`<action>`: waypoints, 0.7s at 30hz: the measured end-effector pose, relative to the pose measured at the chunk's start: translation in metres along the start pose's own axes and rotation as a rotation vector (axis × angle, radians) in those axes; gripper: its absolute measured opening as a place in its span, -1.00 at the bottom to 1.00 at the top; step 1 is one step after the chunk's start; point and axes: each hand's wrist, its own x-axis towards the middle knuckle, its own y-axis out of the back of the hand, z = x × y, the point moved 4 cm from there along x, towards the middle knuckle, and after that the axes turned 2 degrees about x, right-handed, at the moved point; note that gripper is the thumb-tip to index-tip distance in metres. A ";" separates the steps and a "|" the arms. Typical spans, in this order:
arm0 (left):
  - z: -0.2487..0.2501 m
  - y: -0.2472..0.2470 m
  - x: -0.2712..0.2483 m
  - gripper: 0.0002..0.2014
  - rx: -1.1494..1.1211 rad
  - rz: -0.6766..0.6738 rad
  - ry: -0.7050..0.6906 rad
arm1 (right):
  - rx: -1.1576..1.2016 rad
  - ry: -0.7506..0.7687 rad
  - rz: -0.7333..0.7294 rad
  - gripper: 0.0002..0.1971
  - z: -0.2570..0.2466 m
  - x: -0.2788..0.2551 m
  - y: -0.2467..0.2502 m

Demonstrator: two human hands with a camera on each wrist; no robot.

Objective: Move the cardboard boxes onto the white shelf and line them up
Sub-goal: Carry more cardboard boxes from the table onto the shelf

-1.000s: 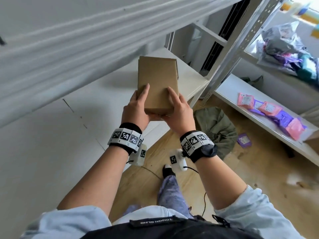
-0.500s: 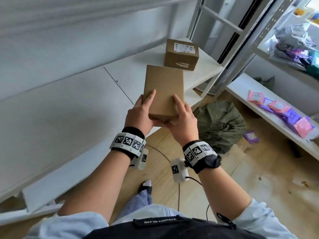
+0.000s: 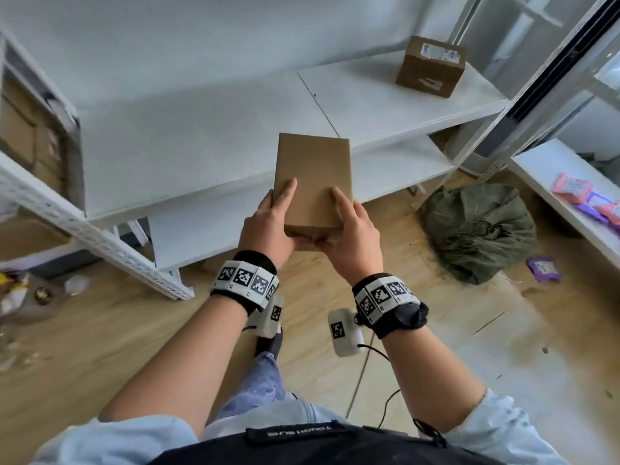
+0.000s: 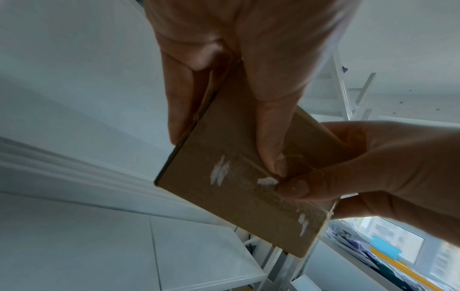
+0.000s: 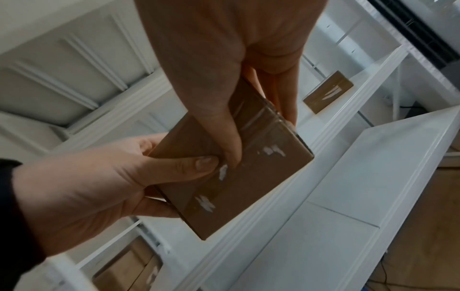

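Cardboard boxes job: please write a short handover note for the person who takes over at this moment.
Left hand and right hand: both grip the near end of the plain cardboard box, thumbs underneath and fingers on top.
The box is held in the air at the front edge of the white shelf, not set down.
Done: one labelled box already stands on the shelf, at its far right.
Left: set the held box on the shelf and line it up with the labelled one. More boxes sit in the rack on the left.
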 end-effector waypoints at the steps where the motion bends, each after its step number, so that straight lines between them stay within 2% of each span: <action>1: -0.007 0.006 -0.013 0.04 -0.005 0.013 0.021 | 0.002 0.016 -0.014 -0.06 -0.009 -0.009 -0.004; 4: -0.034 0.023 -0.044 0.00 0.018 0.039 0.093 | 0.020 0.077 -0.055 -0.09 -0.036 -0.029 -0.020; 8: -0.078 0.046 -0.082 0.06 0.032 0.097 0.179 | 0.018 0.138 -0.136 -0.10 -0.075 -0.050 -0.053; 14: -0.159 0.085 -0.141 0.08 0.019 0.177 0.345 | -0.016 0.267 -0.299 -0.04 -0.143 -0.076 -0.127; 21: -0.259 0.158 -0.199 0.05 0.019 0.233 0.465 | -0.014 0.345 -0.385 -0.02 -0.241 -0.111 -0.220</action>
